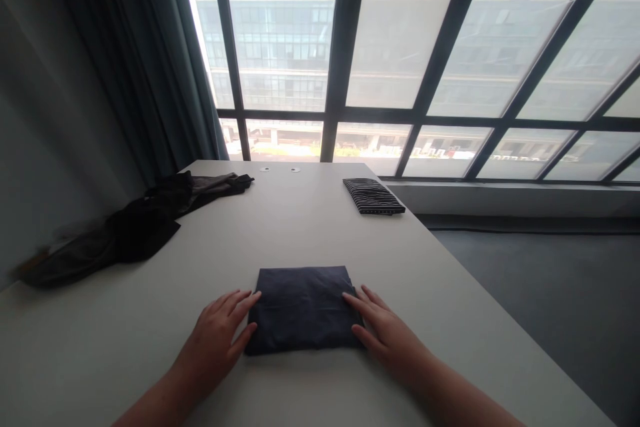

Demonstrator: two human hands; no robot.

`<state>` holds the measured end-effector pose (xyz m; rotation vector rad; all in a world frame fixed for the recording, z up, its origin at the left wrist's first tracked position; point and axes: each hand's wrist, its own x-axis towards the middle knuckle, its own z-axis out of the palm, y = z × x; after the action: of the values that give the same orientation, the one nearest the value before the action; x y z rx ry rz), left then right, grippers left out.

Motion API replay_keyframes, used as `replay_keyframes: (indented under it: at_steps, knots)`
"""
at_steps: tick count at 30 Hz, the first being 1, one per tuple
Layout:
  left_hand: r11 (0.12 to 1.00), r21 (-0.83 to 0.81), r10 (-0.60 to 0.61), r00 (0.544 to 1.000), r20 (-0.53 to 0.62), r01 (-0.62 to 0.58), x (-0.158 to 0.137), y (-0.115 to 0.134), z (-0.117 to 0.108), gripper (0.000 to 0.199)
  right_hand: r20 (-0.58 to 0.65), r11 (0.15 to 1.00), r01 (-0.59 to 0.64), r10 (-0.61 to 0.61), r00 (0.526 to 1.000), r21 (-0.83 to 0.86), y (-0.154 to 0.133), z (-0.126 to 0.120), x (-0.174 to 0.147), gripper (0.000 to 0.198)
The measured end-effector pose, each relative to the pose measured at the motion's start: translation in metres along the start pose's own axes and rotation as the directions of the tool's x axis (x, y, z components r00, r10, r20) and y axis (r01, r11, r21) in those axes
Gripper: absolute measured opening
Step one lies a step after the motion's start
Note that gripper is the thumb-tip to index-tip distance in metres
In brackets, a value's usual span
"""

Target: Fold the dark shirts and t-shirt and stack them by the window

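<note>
A dark navy piece of cloth [305,310], folded into a flat rectangle, lies on the white table in front of me. My left hand [216,328] rests at its left side, with fingers spread and the tips touching that edge. At the opposite side, my right hand [383,325] has its fingers apart, the fingertips lying on the right edge. Neither hand is closed round the cloth. What garment it is, if any, I cannot tell from the folded shape.
A folded black cloth with white stripes [374,196] lies near the table's right edge. Rumpled black and grey clothes [135,227] are heaped along the left side. The white table [295,227] reaches toward tall windows; a dark curtain [135,60] hangs at left.
</note>
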<state>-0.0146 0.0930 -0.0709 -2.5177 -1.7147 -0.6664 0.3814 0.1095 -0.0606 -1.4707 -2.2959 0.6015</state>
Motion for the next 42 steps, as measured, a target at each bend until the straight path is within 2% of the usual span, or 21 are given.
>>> replay_keyframes:
  at_steps: [3, 7, 9, 12, 14, 16, 21, 24, 27, 29, 31, 35, 39, 42]
  knots:
    - [1.000, -0.018, 0.007, 1.000, 0.022, -0.007, 0.001, -0.001, 0.002, 0.042, 0.031, 0.995, -0.031, 0.028, 0.999, 0.091, -0.004, 0.004, 0.004, 0.060]
    - [0.998, -0.059, -0.035, 0.998, 0.051, 0.038, 0.002, 0.002, -0.002, 0.040, -0.066, 0.951, -0.079, 0.103, 0.992, 0.298, -0.006, 0.010, 0.010, 0.056]
    - [0.995, -0.076, -0.059, 0.996, 0.064, 0.064, 0.002, 0.004, -0.004, 0.038, -0.116, 0.934, -0.096, 0.144, 0.983, 0.343, -0.010, 0.011, 0.012, 0.053]
    - [0.992, -0.104, -0.068, 0.996, 0.064, 0.075, 0.002, 0.005, -0.005, 0.037, -0.163, 0.956, -0.183, 0.223, 0.961, 0.230, -0.020, 0.005, 0.016, 0.046]
    - [0.990, -0.125, -0.064, 0.997, 0.053, 0.070, 0.002, 0.005, -0.005, 0.036, -0.149, 0.966, -0.230, 0.246, 0.958, 0.120, -0.029, 0.000, 0.019, 0.044]
    - [0.988, -0.142, -0.059, 0.997, 0.046, 0.065, 0.002, 0.004, -0.004, 0.036, -0.114, 0.971, -0.226, 0.234, 0.966, 0.076, -0.039, -0.003, 0.021, 0.044]
    - [0.983, -0.170, -0.068, 0.997, 0.038, 0.074, 0.002, 0.003, -0.002, 0.035, -0.128, 0.940, -0.255, 0.288, 0.949, 0.225, -0.052, 0.001, 0.035, 0.042]
    - [0.978, -0.190, -0.083, 0.996, 0.044, 0.090, 0.002, 0.003, -0.002, 0.035, -0.093, 0.830, -0.308, 0.391, 0.916, 0.464, -0.049, 0.004, 0.043, 0.044]
    - [0.972, -0.214, -0.089, 0.995, 0.053, 0.098, 0.001, 0.004, -0.004, 0.034, 0.001, 0.599, -0.275, 0.416, 0.909, 0.752, -0.041, 0.001, 0.045, 0.063]
    - [0.969, -0.224, -0.094, 0.994, 0.057, 0.104, 0.001, 0.004, -0.005, 0.033, 0.073, 0.473, -0.266, 0.388, 0.919, 0.840, -0.037, -0.003, 0.044, 0.071]
    - [0.965, -0.235, -0.104, 0.993, 0.060, 0.116, 0.000, 0.004, -0.006, 0.033, 0.161, 0.430, -0.309, 0.346, 0.924, 0.848, -0.036, -0.007, 0.042, 0.069]
    - [0.952, -0.272, -0.126, 0.989, 0.083, 0.144, 0.000, 0.004, -0.009, 0.032, 0.299, 0.490, -0.402, 0.278, 0.913, 0.773, -0.041, -0.017, 0.039, 0.059]
    - [0.918, -0.316, -0.197, 0.967, 0.160, 0.239, 0.004, 0.007, -0.016, 0.029, 0.367, 0.589, -0.473, 0.299, 0.881, 0.656, -0.050, -0.024, 0.046, 0.081]
    - [0.896, -0.305, -0.257, 0.937, 0.237, 0.323, 0.007, 0.012, -0.023, 0.023, 0.344, 0.681, -0.431, 0.270, 0.899, 0.592, -0.050, -0.028, 0.057, 0.089]
